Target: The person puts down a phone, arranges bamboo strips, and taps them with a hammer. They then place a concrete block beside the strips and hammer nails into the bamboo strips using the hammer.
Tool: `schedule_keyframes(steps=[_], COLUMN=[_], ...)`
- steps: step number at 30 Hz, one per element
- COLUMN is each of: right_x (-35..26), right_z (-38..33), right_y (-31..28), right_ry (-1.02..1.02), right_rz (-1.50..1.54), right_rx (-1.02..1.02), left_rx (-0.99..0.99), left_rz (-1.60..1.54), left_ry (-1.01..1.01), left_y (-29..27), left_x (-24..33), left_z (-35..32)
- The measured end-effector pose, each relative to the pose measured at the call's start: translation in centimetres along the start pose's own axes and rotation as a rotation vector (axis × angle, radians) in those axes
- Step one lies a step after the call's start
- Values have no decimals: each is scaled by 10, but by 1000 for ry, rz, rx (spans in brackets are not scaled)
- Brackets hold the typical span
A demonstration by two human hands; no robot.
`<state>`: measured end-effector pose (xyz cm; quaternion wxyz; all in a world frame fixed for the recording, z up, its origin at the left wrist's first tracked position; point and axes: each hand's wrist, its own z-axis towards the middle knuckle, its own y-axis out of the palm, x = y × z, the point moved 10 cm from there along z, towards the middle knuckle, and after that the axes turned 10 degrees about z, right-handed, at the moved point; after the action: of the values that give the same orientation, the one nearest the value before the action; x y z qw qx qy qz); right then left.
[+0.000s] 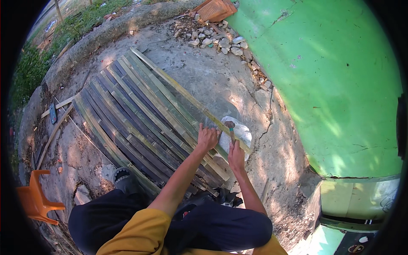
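My right hand (236, 157) is closed round the handle of a hammer (230, 125), whose head is over a long yellowish bamboo strip (182, 93). Under that strip's near end lies a pale, flat-looking stone (243, 132). Just left of the hammer, my left hand (207, 138) has its fingers curled down above the near ends of the strips; what they grip is hidden. A panel of bamboo slats (136, 114) laid side by side, dark and green-brown, spreads out ahead and to the left. The yellowish strip runs along its right edge, slanting away from the other slats.
A green wall (318, 85) rises on the right, with rubble (221, 40) along its foot. At the lower left stands an orange plastic chair (40, 197). A phone-like dark object (53, 113) and loose sticks (53, 138) lie left of the panel on cracked concrete.
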<state>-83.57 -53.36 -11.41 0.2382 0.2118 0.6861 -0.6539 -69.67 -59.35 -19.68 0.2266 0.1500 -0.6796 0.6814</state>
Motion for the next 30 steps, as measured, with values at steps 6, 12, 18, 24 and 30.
schedule_keyframes(steps=[6,12,18,24,30], right_x=[11,-39,-1,-1,-7], right_z=[1,-4,9,7,8], right_y=[0,-26,-3,1,-9], right_ry=[20,-98,-3,-20,-33], right_rz=[-68,97,-74,-41,-12], right_rx=[-23,102,-81,-60,-48], left_rx=[-23,67,15,47,21], left_rz=[-11,15,-4,5,-14], left_ry=[37,23,28,21,16], left_y=[-7,-7,-5,-3,-1], left_x=[13,-2,8,-2,2], left_z=[2,1,3,3,-1])
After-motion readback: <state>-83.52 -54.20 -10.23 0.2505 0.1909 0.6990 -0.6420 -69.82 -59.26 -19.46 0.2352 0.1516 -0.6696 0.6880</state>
